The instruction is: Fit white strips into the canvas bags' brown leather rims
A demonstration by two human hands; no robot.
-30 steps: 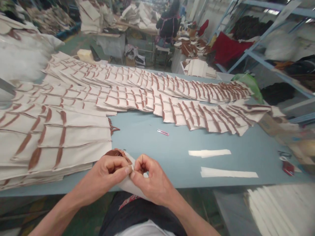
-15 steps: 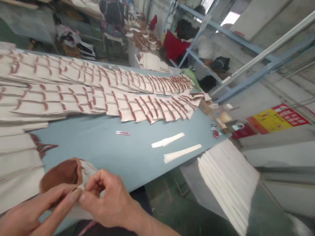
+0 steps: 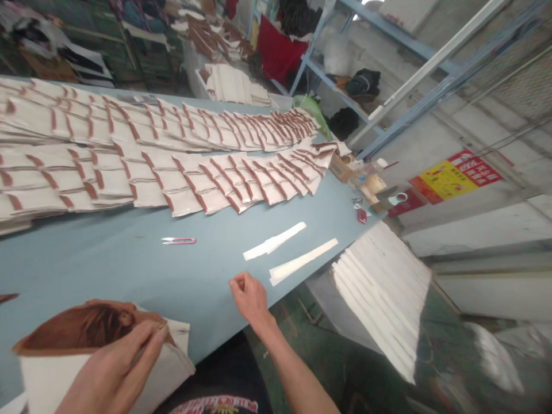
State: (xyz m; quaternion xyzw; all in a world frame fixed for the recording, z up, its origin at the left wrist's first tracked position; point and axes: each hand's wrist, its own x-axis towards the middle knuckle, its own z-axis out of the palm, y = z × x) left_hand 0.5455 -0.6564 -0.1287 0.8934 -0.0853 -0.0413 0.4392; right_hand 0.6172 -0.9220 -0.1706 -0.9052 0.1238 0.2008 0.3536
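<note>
A cream cloth bag (image 3: 47,374) with brown lining lies at the near left, its mouth gaping. My left hand (image 3: 123,359) pinches the rim of the bag between thumb and fingers. Off to the right, apart from the bag, my right hand (image 3: 250,296) is over the table edge with its fingers curled closed; whatever they may hold is hidden. Just beyond it lie a white strip (image 3: 276,241) and a pale yellowish strip (image 3: 304,263). Pink-handled thread snips (image 3: 179,241) rest on the blue table (image 3: 129,267), beyond the bag.
Two long overlapping rows of cream pieces with brown edges (image 3: 185,178) cover the table's far side. A cardboard box (image 3: 340,168) and small tools stand at the right end. White strips (image 3: 383,299) are stacked beside the table, below blue shelving (image 3: 319,69).
My right hand has left the bag rim and moved right, toward the strips. My left hand keeps its pinch on the bag, which now lies lower and wider open. The view has shifted.
</note>
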